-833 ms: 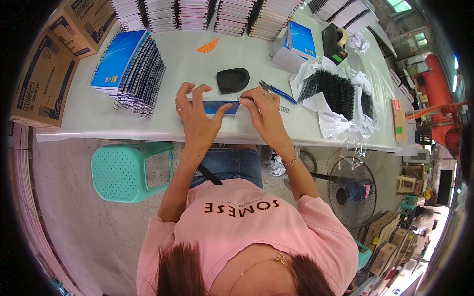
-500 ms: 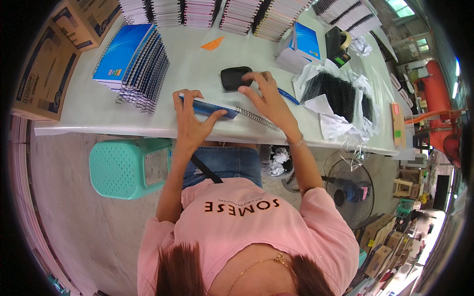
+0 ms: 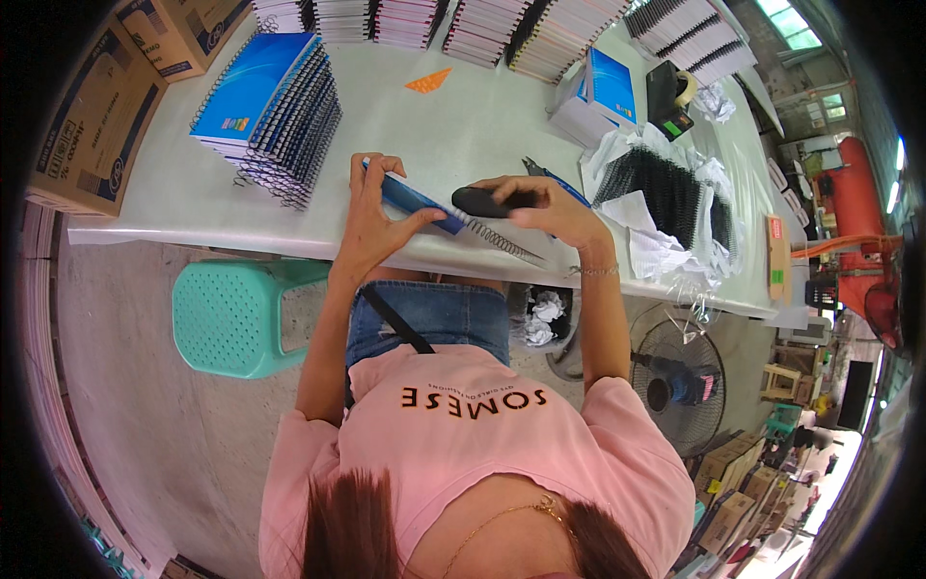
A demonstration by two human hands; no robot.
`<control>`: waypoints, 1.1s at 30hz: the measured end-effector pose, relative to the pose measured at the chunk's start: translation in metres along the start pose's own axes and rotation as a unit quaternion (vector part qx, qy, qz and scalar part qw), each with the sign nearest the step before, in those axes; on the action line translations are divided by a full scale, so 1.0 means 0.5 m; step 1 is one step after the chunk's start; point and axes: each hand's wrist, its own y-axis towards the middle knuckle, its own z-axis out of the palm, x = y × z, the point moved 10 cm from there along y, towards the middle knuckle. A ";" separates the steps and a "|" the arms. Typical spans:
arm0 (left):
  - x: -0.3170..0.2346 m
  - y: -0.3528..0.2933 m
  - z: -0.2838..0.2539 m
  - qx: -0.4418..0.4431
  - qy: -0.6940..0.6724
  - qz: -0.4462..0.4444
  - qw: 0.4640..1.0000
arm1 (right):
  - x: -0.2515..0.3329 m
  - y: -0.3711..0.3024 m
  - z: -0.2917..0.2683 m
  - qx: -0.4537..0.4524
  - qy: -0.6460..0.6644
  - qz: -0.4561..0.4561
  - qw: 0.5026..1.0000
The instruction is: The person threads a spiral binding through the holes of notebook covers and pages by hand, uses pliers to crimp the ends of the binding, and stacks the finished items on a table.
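Observation:
Near the table's front edge my left hand (image 3: 368,220) grips a blue-covered notebook (image 3: 409,196), tilted on edge, fingers at its far side and thumb across the cover. A dark spiral coil (image 3: 503,241) sticks out from the notebook's right end, its tail free. My right hand (image 3: 564,214) is closed on a black, rounded, flat pad (image 3: 476,202), held against or just over the place where coil and notebook meet; contact is unclear. Just beyond that hand lie pliers (image 3: 564,185) with blue handles.
Coil-bound blue notebooks (image 3: 253,82) are stacked at left, beside cardboard boxes (image 3: 87,116). At right, black coils (image 3: 656,188) lie on crumpled paper, with a tape dispenser (image 3: 666,101) behind. An orange triangular piece (image 3: 429,81) lies farther back. A green stool (image 3: 231,318) and fan (image 3: 680,386) stand below.
My right hand has picked the black pad up off the table and brought it toward me to the coil. My left hand still holds the notebook.

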 end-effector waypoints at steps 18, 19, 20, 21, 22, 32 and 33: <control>-0.004 0.000 0.026 0.033 -0.045 0.012 0.998 | -0.089 -0.026 -0.041 -0.059 0.177 0.045 0.981; -0.005 0.001 0.030 0.037 -0.046 0.013 0.998 | -0.066 -0.032 -0.029 -0.018 0.154 -0.002 0.988; -0.007 0.002 0.035 0.040 -0.047 0.017 0.998 | -0.045 -0.045 -0.012 0.023 0.129 -0.048 0.990; -0.007 0.001 0.036 0.042 -0.045 0.019 0.998 | -0.017 -0.053 0.012 0.067 0.107 -0.095 0.987; -0.007 -0.001 0.037 0.045 -0.043 0.021 0.998 | -0.015 -0.052 -0.007 0.021 -0.003 -0.053 0.998; 0.014 -0.005 0.039 0.068 -0.089 -0.039 0.993 | -0.026 -0.053 -0.025 -0.121 -0.059 0.053 0.989; 0.018 -0.005 0.044 0.072 -0.091 -0.044 0.992 | -0.023 -0.053 -0.038 -0.149 -0.034 0.051 0.987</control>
